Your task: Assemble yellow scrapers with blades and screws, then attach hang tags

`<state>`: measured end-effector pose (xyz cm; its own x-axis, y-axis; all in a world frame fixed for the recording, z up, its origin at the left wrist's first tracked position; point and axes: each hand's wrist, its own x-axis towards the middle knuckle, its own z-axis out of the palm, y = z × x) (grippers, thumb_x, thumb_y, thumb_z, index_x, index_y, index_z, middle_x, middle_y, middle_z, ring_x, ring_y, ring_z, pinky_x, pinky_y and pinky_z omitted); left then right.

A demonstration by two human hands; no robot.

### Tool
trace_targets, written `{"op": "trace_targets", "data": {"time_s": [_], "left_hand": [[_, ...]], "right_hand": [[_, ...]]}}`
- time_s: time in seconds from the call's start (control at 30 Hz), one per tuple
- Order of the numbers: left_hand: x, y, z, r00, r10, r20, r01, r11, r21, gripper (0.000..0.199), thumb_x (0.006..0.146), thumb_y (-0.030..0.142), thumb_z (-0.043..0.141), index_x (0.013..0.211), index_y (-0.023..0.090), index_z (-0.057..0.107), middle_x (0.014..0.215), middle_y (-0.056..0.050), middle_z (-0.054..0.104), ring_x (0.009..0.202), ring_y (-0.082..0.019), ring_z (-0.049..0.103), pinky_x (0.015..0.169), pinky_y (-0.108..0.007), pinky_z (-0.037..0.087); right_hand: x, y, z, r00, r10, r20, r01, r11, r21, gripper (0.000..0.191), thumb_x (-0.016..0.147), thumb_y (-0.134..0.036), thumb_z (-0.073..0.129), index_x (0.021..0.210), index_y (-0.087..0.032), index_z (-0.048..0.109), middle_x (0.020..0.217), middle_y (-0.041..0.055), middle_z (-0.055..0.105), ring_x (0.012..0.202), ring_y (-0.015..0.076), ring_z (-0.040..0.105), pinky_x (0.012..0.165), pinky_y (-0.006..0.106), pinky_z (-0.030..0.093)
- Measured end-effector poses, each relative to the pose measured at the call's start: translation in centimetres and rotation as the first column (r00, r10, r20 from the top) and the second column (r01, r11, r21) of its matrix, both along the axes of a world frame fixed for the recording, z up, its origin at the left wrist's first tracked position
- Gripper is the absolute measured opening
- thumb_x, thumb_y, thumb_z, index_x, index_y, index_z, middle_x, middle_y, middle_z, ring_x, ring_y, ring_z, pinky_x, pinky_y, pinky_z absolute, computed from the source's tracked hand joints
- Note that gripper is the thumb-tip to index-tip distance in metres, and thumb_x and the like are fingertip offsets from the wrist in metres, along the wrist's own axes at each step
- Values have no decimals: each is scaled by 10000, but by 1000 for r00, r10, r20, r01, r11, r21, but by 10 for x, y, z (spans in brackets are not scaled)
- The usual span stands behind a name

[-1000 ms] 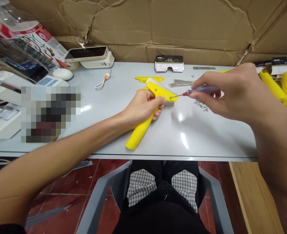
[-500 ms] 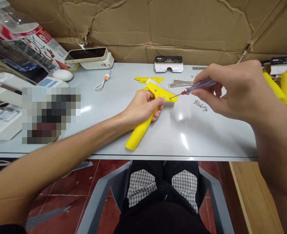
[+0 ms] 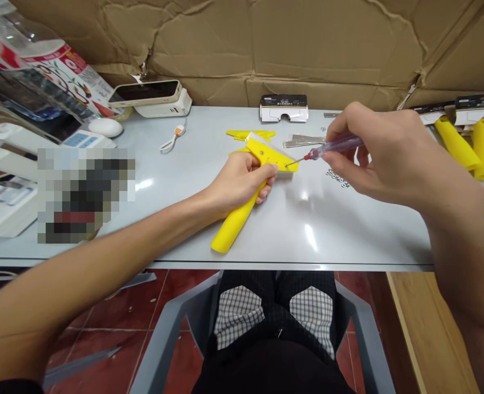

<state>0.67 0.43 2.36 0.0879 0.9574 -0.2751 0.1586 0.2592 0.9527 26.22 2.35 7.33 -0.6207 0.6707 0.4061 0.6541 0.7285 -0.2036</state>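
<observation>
My left hand (image 3: 242, 183) is closed round the neck of a yellow scraper (image 3: 237, 221), its thumb lying across the head. The scraper's handle slants toward me, and a pale blade edge shows along the far side of the head. Two small screws sit in the head. In my right hand (image 3: 384, 153) is a screwdriver (image 3: 328, 146) with a clear purplish handle and red collar. Its tip meets the screw (image 3: 286, 165) near the head's right end. Several small nuts or screws (image 3: 338, 178) lie below the right fingers, partly covered by them.
Metal blades (image 3: 303, 140) and yellow strips (image 3: 250, 134) lie behind the scraper. A black-and-white box (image 3: 283, 108) stands against the cardboard (image 3: 332, 49). More yellow scrapers (image 3: 457, 143) are at the right. A phone (image 3: 145, 92), a cable (image 3: 172, 139) and a bottle (image 3: 67, 71) occupy the left.
My right hand has turned slightly about the screwdriver, covering more of the small hardware. The tip stays at the same screw, and my left hand and the scraper have hardly moved.
</observation>
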Motion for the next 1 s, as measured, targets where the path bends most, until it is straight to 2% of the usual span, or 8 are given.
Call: {"op": "trace_targets", "data": {"time_s": [0.2,0.27,0.4,0.53,0.6,0.77,0.87,1.0], "left_hand": [[0,0,-1,1000,-5,-8,5,1000,1,394,1059,41,621,688,172,590,528,11,566,415,-64,492,437,-215,408],[0,0,-1,1000,-7,-14,7,1000,-2,407,1069,50,618,681,172,591,525,12,559,412,-63,492,438,-217,407],[-1,0,-1,1000,-12,-23,12,1000,-10,426,1079,66,623,667,170,595,512,15,542,405,-62,486,434,-217,404],[-2,1,-2,1000,-14,-25,14,1000,-5,432,1088,72,611,668,171,594,510,12,544,409,-64,487,432,-217,406],[-2,1,-3,1000,-21,-20,21,1000,0,422,1087,80,617,675,170,598,506,11,547,409,-64,487,429,-212,405],[-2,0,-3,1000,-12,-23,11,1000,-3,408,1070,67,629,675,169,599,513,6,559,415,-62,490,426,-206,406],[-2,0,-3,1000,-14,-27,14,1000,-4,406,1069,79,643,677,171,597,510,9,550,415,-64,489,431,-208,407],[-2,1,-3,1000,-7,-19,7,1000,-6,378,1051,91,682,695,180,592,517,13,550,423,-70,490,436,-211,409]], "right_hand": [[1,-1,1,997,-61,50,59,998,36,216,1102,-447,607,960,-286,632,756,55,696,675,274,614,697,448,393],[1,-3,4,996,-51,68,51,999,15,196,1102,-452,574,1012,-281,609,729,40,639,634,263,541,686,448,351],[2,-6,8,999,11,44,-8,998,-67,234,997,-286,605,1221,-258,542,862,34,627,691,259,564,702,440,378],[2,-3,5,999,44,0,-44,999,-31,129,1007,-253,609,1126,-280,566,987,51,727,792,258,667,750,423,439],[2,-1,2,1000,7,28,-7,1000,22,30,1051,-302,585,1071,-279,587,916,55,723,775,259,651,732,419,420],[4,1,0,993,-45,106,39,998,58,166,1090,-387,525,1040,-269,631,699,24,569,639,247,490,667,411,330],[4,-1,2,995,8,96,-6,1000,-22,232,1003,-337,650,1230,-284,652,822,26,688,680,252,582,673,398,372],[5,-2,3,997,32,73,-29,999,-41,247,1000,-281,630,1240,-278,686,904,42,754,702,251,620,690,412,415]]}}
